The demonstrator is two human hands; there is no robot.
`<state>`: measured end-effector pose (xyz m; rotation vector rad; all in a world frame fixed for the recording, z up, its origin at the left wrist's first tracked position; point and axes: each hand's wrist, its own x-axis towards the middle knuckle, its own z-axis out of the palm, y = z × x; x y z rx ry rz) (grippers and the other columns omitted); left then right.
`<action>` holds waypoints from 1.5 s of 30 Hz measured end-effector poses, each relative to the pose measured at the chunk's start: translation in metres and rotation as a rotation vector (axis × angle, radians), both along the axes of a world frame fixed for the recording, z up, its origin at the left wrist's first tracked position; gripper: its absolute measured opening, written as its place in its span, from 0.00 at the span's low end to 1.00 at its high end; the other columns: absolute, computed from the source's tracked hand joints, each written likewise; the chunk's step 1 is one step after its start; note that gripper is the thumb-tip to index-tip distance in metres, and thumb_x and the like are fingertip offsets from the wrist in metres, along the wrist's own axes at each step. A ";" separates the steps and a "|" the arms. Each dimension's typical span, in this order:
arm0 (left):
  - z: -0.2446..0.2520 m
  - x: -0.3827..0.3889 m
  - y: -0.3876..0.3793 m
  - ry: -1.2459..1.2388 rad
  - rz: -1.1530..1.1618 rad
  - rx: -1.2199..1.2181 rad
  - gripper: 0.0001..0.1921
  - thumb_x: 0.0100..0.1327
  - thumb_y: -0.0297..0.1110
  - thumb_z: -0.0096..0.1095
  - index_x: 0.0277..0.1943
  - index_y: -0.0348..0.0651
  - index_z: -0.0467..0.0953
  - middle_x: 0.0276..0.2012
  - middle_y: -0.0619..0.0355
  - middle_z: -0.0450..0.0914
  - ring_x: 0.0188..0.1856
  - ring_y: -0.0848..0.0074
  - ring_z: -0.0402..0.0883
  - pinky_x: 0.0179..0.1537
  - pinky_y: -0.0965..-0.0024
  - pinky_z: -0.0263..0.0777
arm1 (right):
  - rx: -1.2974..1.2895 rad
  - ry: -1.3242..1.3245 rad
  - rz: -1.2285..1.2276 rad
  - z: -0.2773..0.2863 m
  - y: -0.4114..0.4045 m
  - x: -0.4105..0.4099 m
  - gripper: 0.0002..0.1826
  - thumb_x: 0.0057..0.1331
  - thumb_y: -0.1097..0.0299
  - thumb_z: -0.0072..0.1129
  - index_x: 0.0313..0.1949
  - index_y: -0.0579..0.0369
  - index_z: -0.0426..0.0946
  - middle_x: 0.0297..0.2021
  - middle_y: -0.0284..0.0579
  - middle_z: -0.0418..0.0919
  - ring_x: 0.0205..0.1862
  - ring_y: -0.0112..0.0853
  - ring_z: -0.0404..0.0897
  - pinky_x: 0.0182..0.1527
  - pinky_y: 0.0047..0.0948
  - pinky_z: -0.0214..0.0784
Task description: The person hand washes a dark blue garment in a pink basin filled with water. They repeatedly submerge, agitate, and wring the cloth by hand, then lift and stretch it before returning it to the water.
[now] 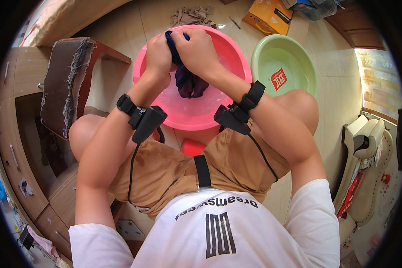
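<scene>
A dark navy cloth [191, 83] hangs bunched from both my hands over a pink plastic basin [191, 124]. My left hand [158, 55] grips it at the left, fingers curled around the fabric. Close against it, my right hand [197, 50] is closed on the same cloth, knuckles up. The lower end of the cloth droops to the cloudy water [187, 109] in the basin; whether it dips below the surface is hard to tell. My fingertips are mostly hidden by the backs of my hands.
A pale green basin [313, 63] stands right of the pink one. Behind lie a crumpled beige cloth [191, 16] and an orange carton [268, 16]. A worn brown padded stool [62, 83] and wooden drawers [16, 134] are at left, a cream sofa [365, 174] at right.
</scene>
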<state>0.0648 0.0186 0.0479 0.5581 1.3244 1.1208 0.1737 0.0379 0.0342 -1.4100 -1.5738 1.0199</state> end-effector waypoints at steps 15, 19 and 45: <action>-0.012 -0.011 0.010 0.130 -0.055 0.101 0.17 0.78 0.47 0.51 0.38 0.45 0.80 0.22 0.65 0.74 0.17 0.83 0.68 0.16 0.77 0.55 | 0.001 -0.032 0.013 0.003 -0.003 -0.001 0.24 0.72 0.53 0.52 0.31 0.63 0.83 0.25 0.65 0.81 0.30 0.59 0.84 0.35 0.49 0.77; -0.010 -0.008 0.004 0.070 -0.052 0.044 0.17 0.77 0.47 0.52 0.35 0.46 0.79 0.21 0.67 0.72 0.16 0.83 0.67 0.16 0.76 0.53 | 0.048 0.014 -0.017 0.001 -0.002 0.000 0.24 0.72 0.53 0.51 0.31 0.62 0.85 0.25 0.65 0.81 0.30 0.59 0.84 0.38 0.51 0.78; -0.009 0.006 -0.004 -0.090 -0.010 0.037 0.17 0.81 0.49 0.46 0.37 0.50 0.74 0.20 0.66 0.69 0.14 0.80 0.62 0.15 0.73 0.50 | 0.150 0.055 -0.053 0.007 -0.006 0.005 0.22 0.71 0.55 0.50 0.31 0.60 0.84 0.22 0.61 0.81 0.28 0.57 0.84 0.35 0.50 0.76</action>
